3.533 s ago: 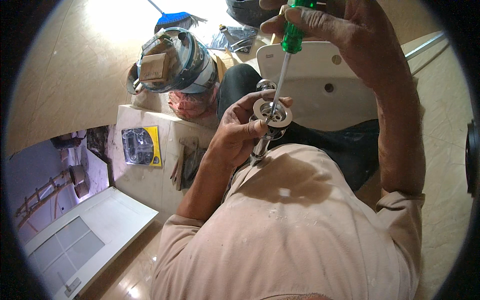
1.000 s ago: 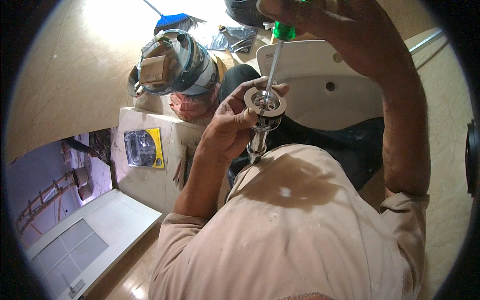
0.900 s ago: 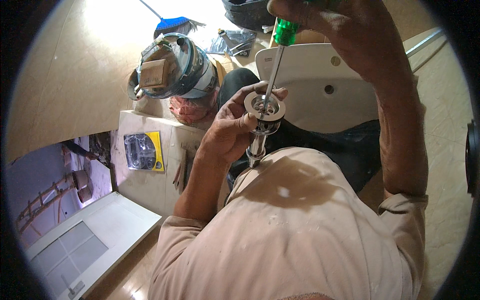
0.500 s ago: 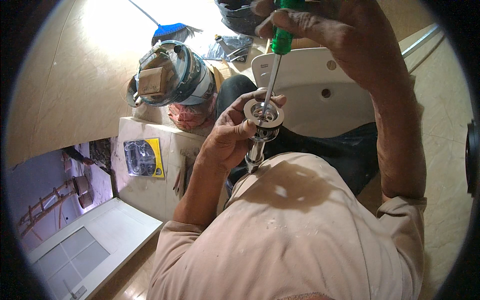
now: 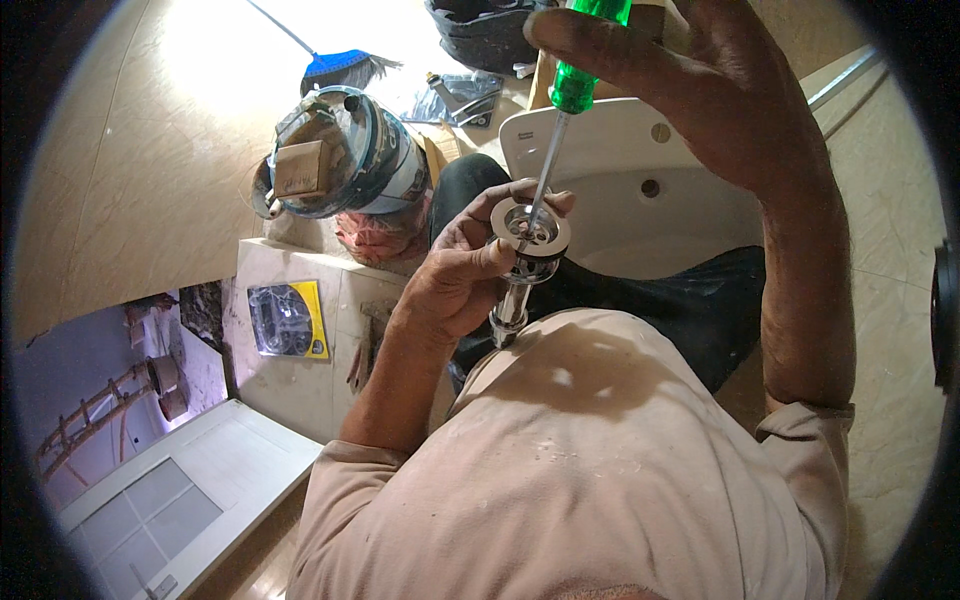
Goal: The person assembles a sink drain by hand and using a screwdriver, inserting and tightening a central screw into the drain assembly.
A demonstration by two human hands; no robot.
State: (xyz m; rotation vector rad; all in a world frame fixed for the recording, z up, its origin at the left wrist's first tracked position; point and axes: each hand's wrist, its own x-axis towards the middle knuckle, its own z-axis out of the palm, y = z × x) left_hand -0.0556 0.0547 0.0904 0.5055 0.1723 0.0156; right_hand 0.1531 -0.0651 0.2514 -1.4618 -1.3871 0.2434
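A chrome sink drain point(image 5: 533, 268) is upright in front of my body, its flanged, slotted cup facing up and its tailpipe pointing down. My left hand point(image 5: 452, 278) is closed around it just under the flange, thumb on the near side and fingertips at the far rim. From above, a screwdriver point(image 5: 573, 90) with a clear green handle reaches down at a slant, its tip inside the cup near the centre. The thumb of my right hand point(image 5: 720, 115) lies across the handle; the other fingers and the handle's top are partly out of view.
Beyond my knees lies a white washbasin point(image 5: 690, 215). Left of it stand a bucket point(image 5: 395, 150) with a small cardboard box point(image 5: 302, 168) on top, and a blue broom point(image 5: 340, 68). A yellow-edged plastic packet point(image 5: 290, 320) lies on a tiled ledge. A white door point(image 5: 215, 470) is lower left.
The screwdriver handle has tipped slightly to the right, and my right hand's fingers have shifted around it. My left hand and the drain have stayed nearly in place.
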